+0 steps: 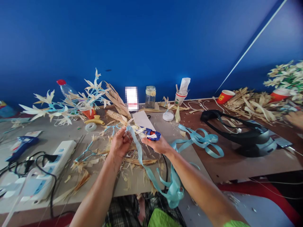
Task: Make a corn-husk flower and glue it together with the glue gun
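Observation:
Near the middle of the table my left hand (pixel 120 143) is closed in a pinch on a small corn husk flower (pixel 125 121). A light blue ribbon (pixel 139 150) starts at the same fingers and trails down over the table edge toward my lap. My right hand (pixel 158 145) is wrapped round a blue hot glue gun (pixel 154 135), its front end pointing left toward the flower. Its nozzle is hard to make out among the pale husks. Below the left hand lies a blue-wrapped stem (pixel 86 149) with small husk tips, amid husk scraps.
A white power strip (pixel 55 167) with black cords and a second glue gun (pixel 22 146) are at the left. Husk-flower branches (pixel 65 104) stand behind. More blue ribbon (pixel 205 142), a black headset (pixel 236 132) and a husk pile (pixel 251 104) lie right. Another person's hand (pixel 294 119) shows far right.

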Available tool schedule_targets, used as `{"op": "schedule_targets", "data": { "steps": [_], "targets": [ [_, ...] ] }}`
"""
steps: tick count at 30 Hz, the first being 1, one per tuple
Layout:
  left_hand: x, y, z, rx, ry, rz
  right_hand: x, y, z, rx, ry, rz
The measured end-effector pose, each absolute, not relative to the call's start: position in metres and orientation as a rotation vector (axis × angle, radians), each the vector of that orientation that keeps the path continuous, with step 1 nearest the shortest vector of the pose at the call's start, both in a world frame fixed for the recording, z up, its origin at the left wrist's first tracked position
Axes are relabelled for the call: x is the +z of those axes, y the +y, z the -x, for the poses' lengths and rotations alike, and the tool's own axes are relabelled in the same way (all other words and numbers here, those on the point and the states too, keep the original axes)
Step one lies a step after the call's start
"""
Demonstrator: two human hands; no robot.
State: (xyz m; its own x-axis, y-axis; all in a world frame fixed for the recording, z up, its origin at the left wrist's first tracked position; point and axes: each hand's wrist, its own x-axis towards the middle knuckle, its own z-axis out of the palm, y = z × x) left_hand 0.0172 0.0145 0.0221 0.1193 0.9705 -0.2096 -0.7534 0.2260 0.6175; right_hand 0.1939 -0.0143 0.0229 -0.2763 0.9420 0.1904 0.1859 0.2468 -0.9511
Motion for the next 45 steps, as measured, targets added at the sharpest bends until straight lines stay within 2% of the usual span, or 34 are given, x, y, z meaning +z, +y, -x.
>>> {"op": "schedule_targets", "data": {
  "steps": [33, 36, 41, 45],
  "targets": [
    [0.023, 0.017, -0.013, 1.341, 0.659, -0.358, 0.025, -0.013, -0.199, 1.205, -1.493, 1.037],
    [0.024, 0.017, -0.013, 1.368, 0.7, -0.354, 0.024, -0.008, -0.206, 1.051, -1.448, 1.129],
    [0.024, 0.016, -0.014, 1.357, 0.713, -0.434, 0.019, 0.007, -0.219, 0.447, -1.529, 1.657],
    [0.025, 0.014, -0.017, 1.317, 0.708, -0.506, 0.012, 0.013, -0.227, 0.332, -1.641, 2.086]
  ]
}}
